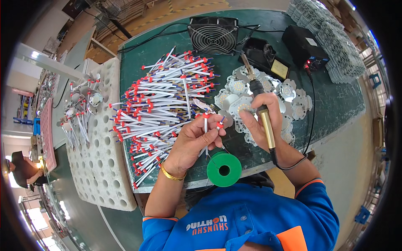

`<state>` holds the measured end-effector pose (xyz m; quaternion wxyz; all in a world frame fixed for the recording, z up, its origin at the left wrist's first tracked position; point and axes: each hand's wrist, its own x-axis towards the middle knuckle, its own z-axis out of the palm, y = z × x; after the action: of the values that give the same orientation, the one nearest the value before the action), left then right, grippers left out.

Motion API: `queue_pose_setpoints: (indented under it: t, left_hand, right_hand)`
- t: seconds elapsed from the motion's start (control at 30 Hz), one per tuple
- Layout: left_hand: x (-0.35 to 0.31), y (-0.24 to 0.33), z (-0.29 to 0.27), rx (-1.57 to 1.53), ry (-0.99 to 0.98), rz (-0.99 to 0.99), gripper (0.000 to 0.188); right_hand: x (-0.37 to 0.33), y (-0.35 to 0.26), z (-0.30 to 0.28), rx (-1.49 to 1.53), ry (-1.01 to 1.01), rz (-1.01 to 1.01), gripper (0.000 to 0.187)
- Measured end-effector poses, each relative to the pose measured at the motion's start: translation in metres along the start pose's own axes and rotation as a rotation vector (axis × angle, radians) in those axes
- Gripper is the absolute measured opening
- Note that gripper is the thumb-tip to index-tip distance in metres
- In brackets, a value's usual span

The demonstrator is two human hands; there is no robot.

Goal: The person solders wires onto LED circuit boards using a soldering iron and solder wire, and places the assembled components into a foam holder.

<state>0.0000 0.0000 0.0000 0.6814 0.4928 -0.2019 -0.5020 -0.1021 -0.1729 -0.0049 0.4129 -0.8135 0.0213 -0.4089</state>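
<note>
My left hand (pixel 194 140) is closed around a few white wires (pixel 205 125) with red collars and bare blue-tipped ends, thumb and fingers pinching them. In my right hand (pixel 266 119) is a soldering iron (pixel 268 125), its brass-coloured handle upright in the grip and its tip pointing to the far side. The right thumb lies over a round LED board (pixel 240 103) on the heap; whether it touches the board I cannot tell. A green solder spool (pixel 215 173) sits below my left hand at the table's near edge, with a thin strand rising toward the fingers.
A large pile of white wires (pixel 155 100) covers the green table's left. LED boards (pixel 299 109) are heaped on the right. Behind stand a fan (pixel 213 39), a soldering station (pixel 303 46), an iron holder with sponge (pixel 279 68) and stacked metal plates (pixel 331 37). A perforated foam board (pixel 98 167) lies left.
</note>
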Motion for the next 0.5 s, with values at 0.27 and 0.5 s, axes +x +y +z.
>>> queue_pose_setpoints:
  t: [0.27,0.5]
  left_hand:
    - [0.0044,-0.0035,0.0035,-0.115,0.019,-0.023,0.02]
    - [0.0035,-0.004,0.0046,-0.126,0.014,-0.022,0.02]
  right_hand:
    - [0.0022,-0.0047,0.0025,0.007,-0.023,-0.001,0.03]
    - [0.001,-0.0046,0.0042,0.009,0.001,-0.005,0.03]
